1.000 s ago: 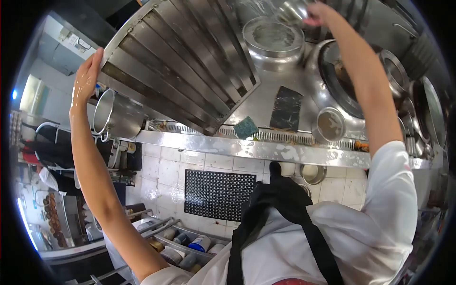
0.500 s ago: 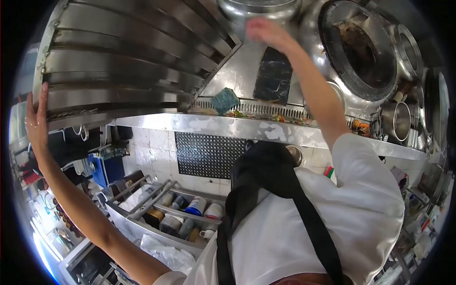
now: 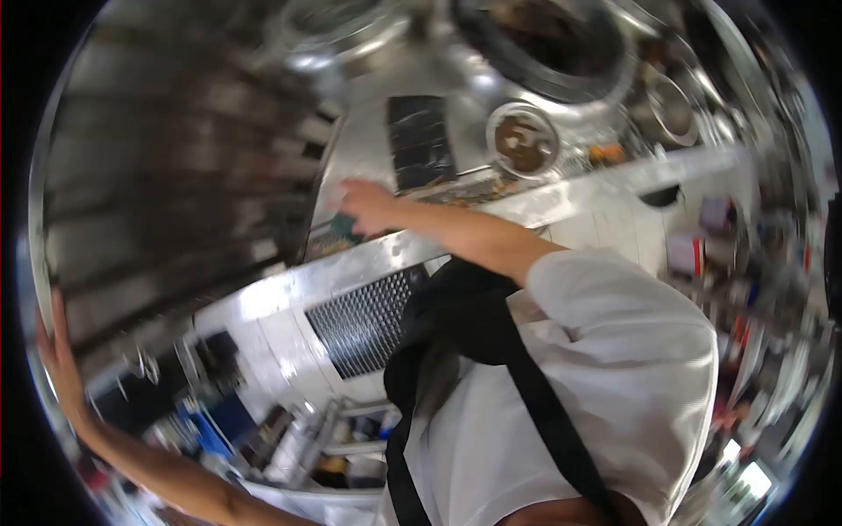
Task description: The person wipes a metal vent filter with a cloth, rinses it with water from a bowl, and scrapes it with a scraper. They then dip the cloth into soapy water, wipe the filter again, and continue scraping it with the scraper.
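Note:
A large ridged metal baffle panel [image 3: 175, 158] fills the upper left, smeared by motion. My left hand [image 3: 61, 355] is at its left edge, long fingers laid along the border as it holds the panel there. Over the counter's front part, my right hand [image 3: 367, 206] reaches left with its fingers apart and blurred. A green scouring pad [image 3: 345, 228] lies just under those fingers, partly covered by the hand. Behind the hand, a dark rectangular slab [image 3: 419, 140] rests on the steel counter [image 3: 364, 114].
A round container of brown contents [image 3: 524, 140] stands right of the slab. Large wok burners [image 3: 561, 44] line the back, with a metal pot [image 3: 671, 110] farther right. Below the counter edge [image 3: 386, 254] are a black perforated mat [image 3: 368, 320] and a rack of containers [image 3: 351, 447].
My right hand has come down from the burners to the scouring pad. The view has turned, the left hand and panel appear lower, and the round container now shows fully.

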{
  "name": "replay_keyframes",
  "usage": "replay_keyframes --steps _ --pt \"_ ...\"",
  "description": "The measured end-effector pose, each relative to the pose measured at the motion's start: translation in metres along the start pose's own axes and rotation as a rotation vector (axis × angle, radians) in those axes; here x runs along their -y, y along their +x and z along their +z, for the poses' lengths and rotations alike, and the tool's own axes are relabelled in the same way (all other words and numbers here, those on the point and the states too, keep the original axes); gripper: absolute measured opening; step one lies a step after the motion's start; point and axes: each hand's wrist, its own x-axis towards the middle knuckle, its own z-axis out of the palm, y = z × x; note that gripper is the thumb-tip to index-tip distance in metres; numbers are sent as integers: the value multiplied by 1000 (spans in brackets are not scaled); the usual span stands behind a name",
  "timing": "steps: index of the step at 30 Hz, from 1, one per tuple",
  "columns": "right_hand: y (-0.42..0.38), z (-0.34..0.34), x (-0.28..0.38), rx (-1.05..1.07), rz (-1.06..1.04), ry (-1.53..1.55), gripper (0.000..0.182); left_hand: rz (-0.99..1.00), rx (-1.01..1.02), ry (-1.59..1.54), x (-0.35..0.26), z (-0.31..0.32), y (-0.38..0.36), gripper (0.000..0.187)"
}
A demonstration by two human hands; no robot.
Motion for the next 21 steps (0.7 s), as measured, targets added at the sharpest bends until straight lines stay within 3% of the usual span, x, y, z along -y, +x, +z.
replay_keyframes --steps 2,3,4,6,7,8,10,12,13,14,15,17,18,20,21 --pt "-9 45 -2 -151 -180 -192 48 49 -40 -71 13 5 12 48" --pt "-15 49 3 -139 -99 -180 41 31 -75 45 -1 6 13 52" --pt "-24 46 2 -169 -39 -213 41 62 -36 -63 -7 6 20 62" --pt "-30 45 16 -97 291 -371 53 -106 -94 -11 -61 -1 3 70" --pt "-40 21 25 -60 383 -311 65 -88 -110 -18 -66 -2 3 70" --pt "-49 4 33 -75 386 -314 65 -48 -112 5 -69 -4 0 74" --pt "-69 -22 38 -100 607 -75 70 -11 -119 42 -70 -5 0 78" --pt "-83 -26 22 -353 738 -77 39 86 -139 -63 -66 4 4 77" --pt "-90 -28 17 -424 850 -46 34 68 -140 -55 -66 6 3 74" --pt "-102 -56 34 -322 903 -64 31 36 -161 25 -77 3 -1 72" --pt "-114 -35 9 -302 796 -221 33 4 -180 105 -88 -1 -6 71" --pt "-143 1 -20 -539 493 -357 39 -59 -296 107 -114 -3 -21 86" --pt "-139 -16 -10 -316 665 -170 41 -90 -354 104 -127 -4 -29 94" --pt "-128 -37 -15 -35 723 -59 37 -178 -213 -15 -153 -18 -38 94" --pt "-108 -59 -7 -35 671 -78 37 -114 -266 -30 -148 -14 -34 86"
